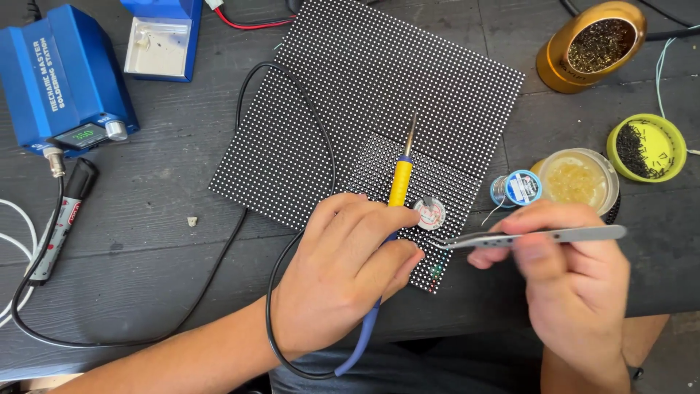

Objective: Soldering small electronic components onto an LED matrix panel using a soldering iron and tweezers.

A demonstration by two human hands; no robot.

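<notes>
Near the desk's (146, 241) front edge, the left hand (343, 270) pinches a light, stiff yellow-handled soldering iron (400, 182) by its grip over the fragile black dotted LED panel (379, 80), while the right hand (576, 277) squeezes slim, springy metal tweezers (525, 236) mid-shaft.

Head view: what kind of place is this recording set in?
Most likely an electronics repair bench. A blue soldering station sits on the dark wooden table, the left hand holds a soldering iron over a dotted LED panel, and the right hand holds tweezers.

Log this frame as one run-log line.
left hand: holds soldering iron | right hand: holds tweezers | tips over small LED panel | large LED panel beneath
</notes>
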